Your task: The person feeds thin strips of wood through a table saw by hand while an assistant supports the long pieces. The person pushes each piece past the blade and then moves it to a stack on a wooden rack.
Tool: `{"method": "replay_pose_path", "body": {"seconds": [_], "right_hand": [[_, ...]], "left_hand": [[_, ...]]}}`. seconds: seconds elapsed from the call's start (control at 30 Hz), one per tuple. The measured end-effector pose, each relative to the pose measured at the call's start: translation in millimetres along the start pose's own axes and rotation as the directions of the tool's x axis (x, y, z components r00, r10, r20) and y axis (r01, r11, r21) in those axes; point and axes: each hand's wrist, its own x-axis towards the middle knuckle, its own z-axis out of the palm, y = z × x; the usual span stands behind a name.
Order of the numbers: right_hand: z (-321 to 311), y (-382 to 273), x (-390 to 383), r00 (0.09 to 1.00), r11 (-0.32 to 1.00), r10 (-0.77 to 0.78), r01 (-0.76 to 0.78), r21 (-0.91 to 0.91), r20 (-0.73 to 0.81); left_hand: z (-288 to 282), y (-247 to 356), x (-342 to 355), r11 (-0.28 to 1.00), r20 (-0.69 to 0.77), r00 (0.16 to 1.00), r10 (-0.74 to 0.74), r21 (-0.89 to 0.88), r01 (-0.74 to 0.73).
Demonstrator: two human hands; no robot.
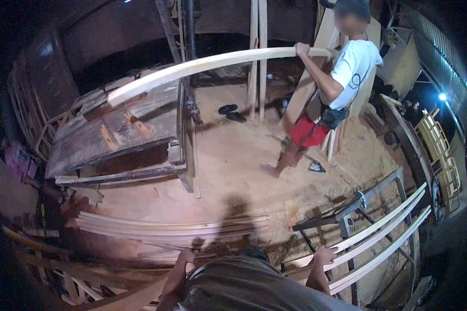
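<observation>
My left hand [186,256] is low in the centre-left, its fingers curled in. A pale edge shows just under it, but what it grips, if anything, is hidden. My right hand [324,256] lies over the uppermost of several long pale wooden strips [380,226], its fingers bent around the strip's edge. These strips run from beside my body up to the right, across a dark stand [342,213]. On the floor ahead, a stack of wooden strips [161,226] lies beyond my left hand.
Ahead, a person [342,78] in a white shirt and red shorts holds a long board [207,63] that reaches over a worn work table [135,122]. Upright planks [258,62] stand behind. Dark sandals [232,113] lie on the dusty floor. A yellow rack [435,140] stands far right.
</observation>
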Motion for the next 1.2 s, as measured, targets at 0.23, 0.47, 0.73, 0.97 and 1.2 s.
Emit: {"method": "replay_pose_path", "body": {"seconds": [0.23,0.47,0.73,0.97,1.2], "right_hand": [[17.5,4.2,8.5,0.999,0.998,-0.031,0.029,-0.051,-0.040],[19.6,7.5,10.5,1.000,0.999,-0.010,0.009,-0.038,-0.016],[2.6,-1.8,1.9,1.000,0.996,0.004,-0.003,-0.088,0.017],[24.5,5.3,13.2,0.998,0.999,-0.005,0.002,-0.048,-0.063],[20.8,1.1,6.1,1.000,0.998,-0.006,0.005,-0.069,-0.023]], "left_hand": [[6.5,-11.9,12.7,0.998,-0.065,0.997,-0.049,0.031,0.051],[20.2,-17.9,26.3,0.998,-0.134,0.991,-0.013,0.061,0.022],[32.3,-43.5,30.5,0.980,-0.084,0.984,0.159,0.132,-0.148],[3.5,11.6,-24.3,0.986,-0.118,0.986,-0.115,-0.138,0.099],[4.7,5.2,-26.5,0.973,-0.242,0.953,0.183,0.185,-0.139]]}}
